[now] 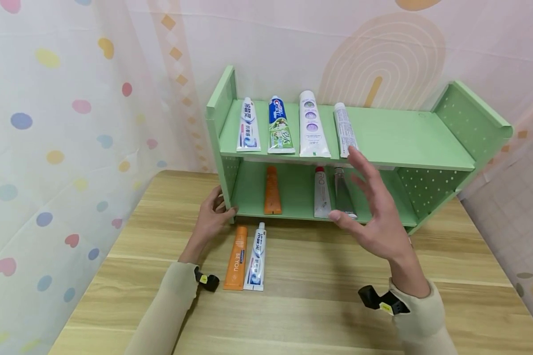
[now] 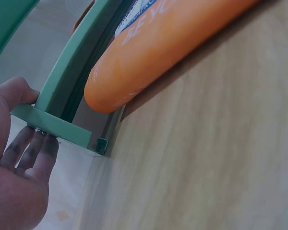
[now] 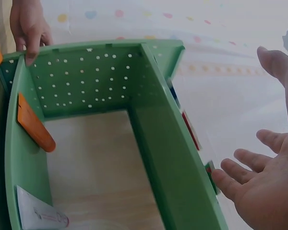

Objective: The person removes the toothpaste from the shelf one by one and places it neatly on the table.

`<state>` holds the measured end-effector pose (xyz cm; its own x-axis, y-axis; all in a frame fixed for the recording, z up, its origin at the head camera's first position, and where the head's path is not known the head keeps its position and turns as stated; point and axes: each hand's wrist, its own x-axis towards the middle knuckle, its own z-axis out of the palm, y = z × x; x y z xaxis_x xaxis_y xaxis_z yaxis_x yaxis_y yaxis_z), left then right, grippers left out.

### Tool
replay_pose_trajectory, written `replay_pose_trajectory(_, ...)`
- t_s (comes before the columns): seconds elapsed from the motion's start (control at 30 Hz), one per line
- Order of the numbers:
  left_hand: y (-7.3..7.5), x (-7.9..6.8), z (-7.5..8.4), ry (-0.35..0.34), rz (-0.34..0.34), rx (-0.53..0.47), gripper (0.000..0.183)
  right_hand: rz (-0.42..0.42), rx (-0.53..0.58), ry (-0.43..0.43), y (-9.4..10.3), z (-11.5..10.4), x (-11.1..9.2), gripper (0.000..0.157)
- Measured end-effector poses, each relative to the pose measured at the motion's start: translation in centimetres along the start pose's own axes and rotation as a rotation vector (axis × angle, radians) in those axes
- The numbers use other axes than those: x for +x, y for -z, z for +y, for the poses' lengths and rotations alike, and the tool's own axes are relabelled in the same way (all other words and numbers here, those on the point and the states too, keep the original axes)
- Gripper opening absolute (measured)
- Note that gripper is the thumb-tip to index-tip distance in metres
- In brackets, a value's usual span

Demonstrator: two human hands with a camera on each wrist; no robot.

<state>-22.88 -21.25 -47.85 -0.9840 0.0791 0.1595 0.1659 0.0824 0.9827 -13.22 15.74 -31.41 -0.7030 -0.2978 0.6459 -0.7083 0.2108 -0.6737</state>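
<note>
My left hand [image 1: 211, 215] grips the lower left side panel of a green two-tier shelf [image 1: 426, 143]; in the left wrist view the thumb and fingers lie on opposite sides of the panel. My right hand [image 1: 379, 222], fingers spread and holding nothing, hovers before the shelf's front. Closest to its fingertips in the head view is a slim white tube [image 1: 345, 130] on the upper tier. Left of that tube lie a large white tube [image 1: 313, 125], a blue-green toothpaste tube [image 1: 280, 125] and a white-blue toothpaste tube [image 1: 248, 125].
The lower tier holds an orange tube [image 1: 273, 192], a white tube with a red cap [image 1: 322, 195] and a dark silvery tube [image 1: 344, 195]. On the wooden table [image 1: 302, 315] before the shelf lie another orange tube [image 1: 237, 259] and a white-blue toothpaste tube [image 1: 256, 259]. A patterned curtain [image 1: 93, 98] hangs behind.
</note>
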Motion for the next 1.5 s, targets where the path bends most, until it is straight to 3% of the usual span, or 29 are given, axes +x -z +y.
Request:
replay_pose_trajectory(0.5,0.0,0.0,0.0,0.002,-0.003,0.013,0.079,0.057,0.06,-0.045,3.4,0.0,1.6,0.091)
replay_pose_trajectory(0.67,0.0,0.0,0.0,0.0,-0.001,0.026,0.078,0.075,0.161,-0.088,4.5,-0.3,2.3,0.089)
replay_pose_trajectory(1.1,0.0,-0.1,0.1,-0.007,-0.005,0.016,0.079,0.043,0.211,-0.207,7.6,-0.6,4.6,0.079)
replay_pose_trajectory(1.5,0.0,-0.1,-0.1,-0.015,0.002,0.022,0.08,-0.037,0.067,-0.327,9.1,-1.0,6.9,0.08)
